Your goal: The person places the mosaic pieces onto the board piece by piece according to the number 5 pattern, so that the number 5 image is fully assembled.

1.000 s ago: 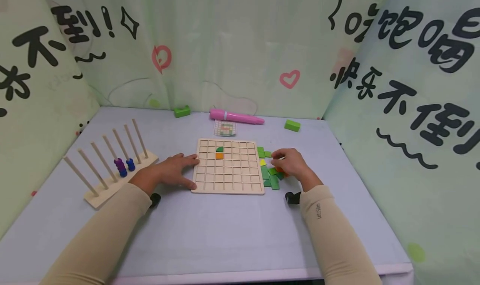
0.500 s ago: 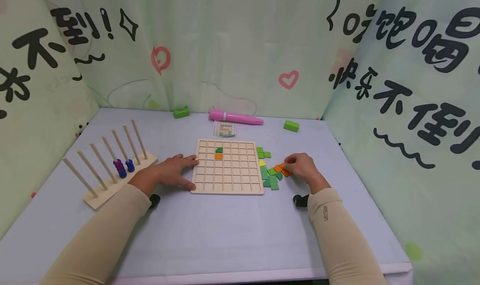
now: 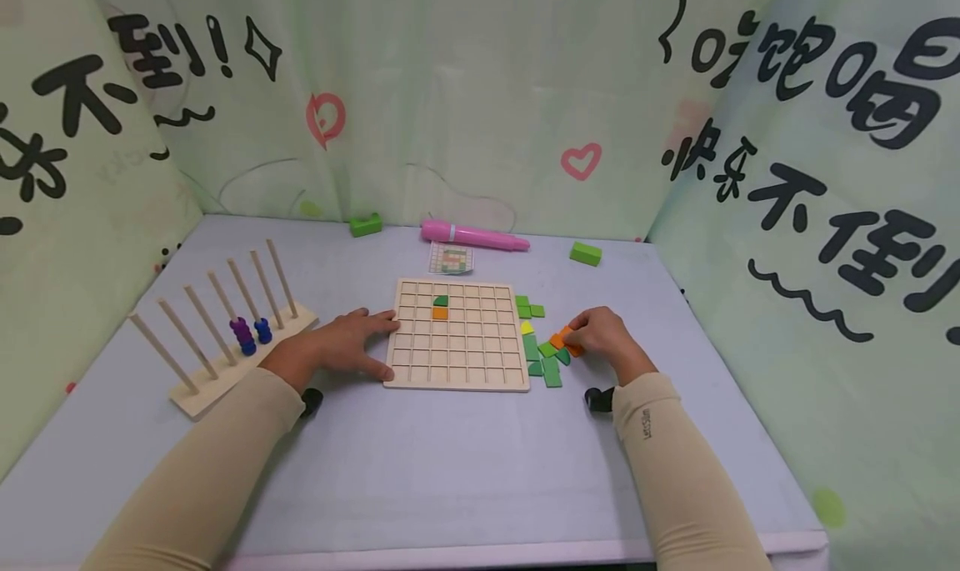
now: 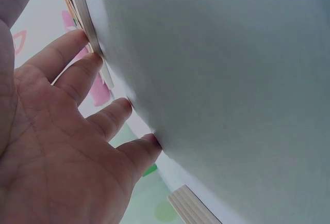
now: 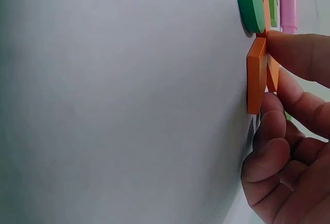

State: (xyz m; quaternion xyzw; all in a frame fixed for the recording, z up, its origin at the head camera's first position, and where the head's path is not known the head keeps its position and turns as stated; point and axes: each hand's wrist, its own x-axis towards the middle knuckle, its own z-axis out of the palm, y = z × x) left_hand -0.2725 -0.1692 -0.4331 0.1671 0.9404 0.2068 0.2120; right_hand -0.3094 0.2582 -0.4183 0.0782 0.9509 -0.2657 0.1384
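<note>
A wooden grid board [image 3: 456, 363] lies mid-table with a green tile [image 3: 440, 301] and an orange tile [image 3: 439, 313] set in its cells. My left hand [image 3: 375, 346] lies flat beside it, straight fingers [image 4: 77, 74] touching the board's left edge [image 4: 88, 25]. Right of the board is a heap of loose tiles: green ones [image 3: 542, 361], a yellow one [image 3: 527, 328] and orange ones [image 3: 557, 339]. My right hand [image 3: 573, 338] pinches an orange tile [image 5: 256, 74] at the heap's right side, thumb and fingers [image 5: 301, 53] curled round it. A second orange tile sits just behind it.
A wooden peg rack [image 3: 197, 388] with purple and blue beads [image 3: 250, 332] stands at the left. At the back lie a pink pen [image 3: 474, 235], a pattern card [image 3: 451, 258] and two green blocks [image 3: 365, 224] [image 3: 585, 252]. Printed curtains close off three sides.
My right hand slid off the tile heap to the right, uncovering the orange tiles, then came back slightly and took hold of one. The left hand has stayed put.
</note>
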